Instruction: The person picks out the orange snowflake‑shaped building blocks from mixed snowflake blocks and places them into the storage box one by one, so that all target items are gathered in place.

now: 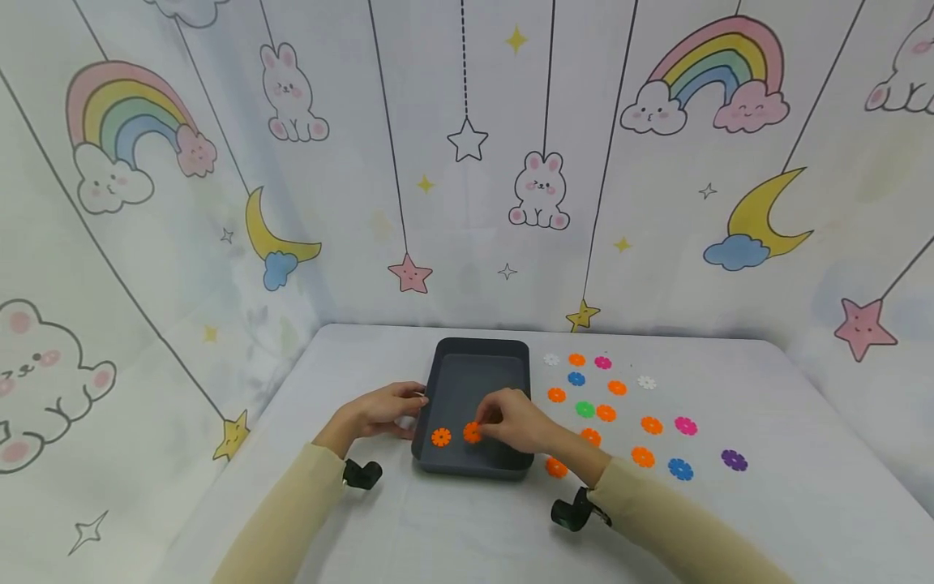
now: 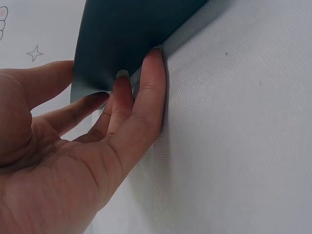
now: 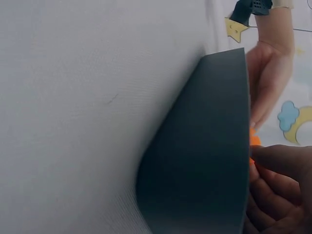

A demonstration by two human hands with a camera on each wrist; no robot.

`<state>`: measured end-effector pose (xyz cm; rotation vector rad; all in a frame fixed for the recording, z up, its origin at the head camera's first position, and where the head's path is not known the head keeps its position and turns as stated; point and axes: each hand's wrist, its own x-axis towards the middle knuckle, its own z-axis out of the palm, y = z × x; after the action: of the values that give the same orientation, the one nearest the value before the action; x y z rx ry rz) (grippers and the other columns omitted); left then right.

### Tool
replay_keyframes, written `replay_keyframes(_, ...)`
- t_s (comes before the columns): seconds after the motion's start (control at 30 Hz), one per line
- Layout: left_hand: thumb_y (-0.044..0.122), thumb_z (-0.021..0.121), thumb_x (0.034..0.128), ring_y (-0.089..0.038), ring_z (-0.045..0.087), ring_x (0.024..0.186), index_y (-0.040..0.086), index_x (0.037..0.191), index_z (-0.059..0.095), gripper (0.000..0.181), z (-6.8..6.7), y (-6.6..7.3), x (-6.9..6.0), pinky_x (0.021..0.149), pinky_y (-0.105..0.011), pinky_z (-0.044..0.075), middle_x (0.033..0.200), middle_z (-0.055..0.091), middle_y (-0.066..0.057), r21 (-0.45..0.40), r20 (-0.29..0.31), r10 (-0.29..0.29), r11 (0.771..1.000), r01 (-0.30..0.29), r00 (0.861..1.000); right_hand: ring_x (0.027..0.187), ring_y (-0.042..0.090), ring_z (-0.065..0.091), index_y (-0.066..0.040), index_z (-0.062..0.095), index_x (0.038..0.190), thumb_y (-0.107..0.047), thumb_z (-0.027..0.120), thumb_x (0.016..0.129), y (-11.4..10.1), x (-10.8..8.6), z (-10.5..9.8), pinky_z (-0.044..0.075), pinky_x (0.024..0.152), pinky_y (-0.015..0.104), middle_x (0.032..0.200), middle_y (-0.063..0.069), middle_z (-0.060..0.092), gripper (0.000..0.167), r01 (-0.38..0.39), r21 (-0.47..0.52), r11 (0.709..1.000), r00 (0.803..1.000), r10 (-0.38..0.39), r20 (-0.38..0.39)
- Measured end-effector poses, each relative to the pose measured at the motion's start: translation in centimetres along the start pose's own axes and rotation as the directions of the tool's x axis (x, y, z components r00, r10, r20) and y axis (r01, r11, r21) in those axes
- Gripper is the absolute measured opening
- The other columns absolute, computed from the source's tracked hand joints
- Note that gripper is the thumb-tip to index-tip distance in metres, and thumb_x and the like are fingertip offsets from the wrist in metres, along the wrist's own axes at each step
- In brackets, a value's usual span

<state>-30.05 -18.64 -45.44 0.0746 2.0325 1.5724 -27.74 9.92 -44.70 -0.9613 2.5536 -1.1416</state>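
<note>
A dark grey rectangular tray (image 1: 477,373) lies on the table. My left hand (image 1: 388,410) holds its left side; in the left wrist view, one digit reaches the rim while other fingers (image 2: 153,83) lie against the outer wall. Above the tray's near part, my right hand (image 1: 514,420) pinches an orange flower-shaped disc (image 1: 471,432) between thumb and fingertips. Another orange flower-shaped disc (image 1: 441,437) lies in the tray to its left. From the right wrist view, the tray wall (image 3: 200,146) hides much of the pinched disc (image 3: 254,139).
Right of the tray, several loose flower-shaped discs are spread on the white table (image 1: 730,389), among them a green one (image 1: 585,410), a blue one (image 1: 681,469), a purple one (image 1: 734,460) and a pink one (image 1: 686,426). A patterned cloth (image 1: 474,219) hangs behind.
</note>
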Motion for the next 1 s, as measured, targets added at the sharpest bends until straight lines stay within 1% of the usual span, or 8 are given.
replay_keyframes(0.23,0.018,0.051,0.1087,-0.036,0.051,0.132,0.000,0.156,0.034,0.053,0.1,0.0,0.0,0.088,-0.048,0.060,0.149,0.049,-0.023,-0.003,0.002,0.005,1.000,-0.005,1.000,0.077,0.010,0.063,-0.007,0.073,0.094,-0.001,0.073,0.092,0.4,0.7,1.3,0.056,0.071,0.025,0.087,-0.004,0.070,0.006,-0.035,-0.045,0.998,0.998,0.037,0.050)
replay_keyframes(0.3,0.018,0.052,0.1086,-0.036,0.052,0.132,0.000,0.156,0.035,0.053,0.0,0.0,0.0,0.088,-0.048,0.060,0.149,0.049,-0.022,-0.004,0.000,0.002,1.000,-0.002,1.000,0.078,0.010,0.063,-0.007,0.073,0.094,-0.001,0.074,0.092,0.4,0.8,1.5,0.056,0.070,0.025,0.087,-0.003,0.070,0.006,-0.031,-0.058,0.998,0.998,0.034,0.059)
replay_keyframes(0.57,0.019,0.052,0.1085,-0.036,0.051,0.132,0.000,0.155,0.035,0.053,0.0,0.0,0.0,0.088,-0.047,0.060,0.149,0.048,-0.023,-0.002,0.007,0.001,1.000,-0.001,1.000,0.077,0.012,0.064,-0.002,0.073,0.095,0.001,0.075,0.090,0.0,0.9,1.6,0.056,0.069,0.025,0.085,0.000,0.071,0.006,0.011,-0.067,0.998,0.998,-0.007,0.065)
replay_keyframes(0.7,0.019,0.053,0.1081,-0.035,0.053,0.131,0.000,0.155,0.036,0.053,0.1,0.0,0.0,0.087,-0.048,0.060,0.148,0.050,-0.022,0.003,-0.001,0.003,1.000,-0.003,1.000,0.078,0.011,0.064,-0.002,0.074,0.097,0.000,0.074,0.091,0.0,1.0,1.6,0.055,0.070,0.025,0.087,0.000,0.071,0.007,0.000,-0.074,0.997,0.997,0.006,0.075)
replay_keyframes(0.9,0.019,0.054,0.1076,-0.035,0.053,0.131,0.001,0.155,0.037,0.053,0.0,0.0,0.2,0.087,-0.047,0.060,0.148,0.050,-0.022,-0.008,-0.007,0.000,1.000,0.000,1.000,0.080,0.013,0.063,-0.004,0.075,0.099,-0.002,0.075,0.092,0.3,1.2,1.7,0.055,0.071,0.028,0.089,0.000,0.071,0.008,-0.018,-0.094,0.995,0.997,0.024,0.069)
replay_keyframes(1.0,0.019,0.054,0.1077,-0.036,0.052,0.132,0.000,0.155,0.036,0.054,-0.1,-0.2,0.2,0.088,-0.047,0.060,0.149,0.048,-0.023,-0.005,0.002,0.000,1.000,0.000,1.000,0.079,0.012,0.061,-0.005,0.075,0.100,-0.004,0.076,0.092,0.3,1.2,1.7,0.054,0.071,0.028,0.089,-0.002,0.069,0.009,-0.032,-0.104,0.994,0.997,0.040,0.067)
